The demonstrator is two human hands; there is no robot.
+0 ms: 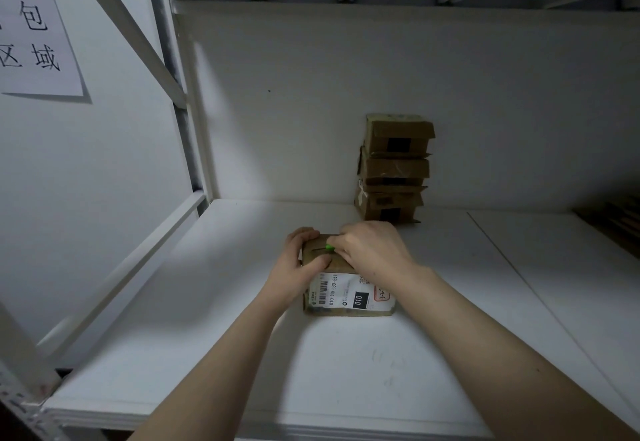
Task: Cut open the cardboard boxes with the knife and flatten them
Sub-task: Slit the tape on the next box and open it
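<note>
left hand (298,260) gripping the box (346,288) edge, right hand (370,250) curled round green knife (329,248) w/ tip on top

Matt brown cardboard box (332,260) with a smooth white paper label (349,293); worn, creased cardboard stack (394,167) farther back; matt white painted shelf (207,302); green plastic knife (329,248); paper sign (34,25).

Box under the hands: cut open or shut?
Shut: on the box, top flaps lie flat. A short dark slit shows beside the green knife the right hand holds.
</note>
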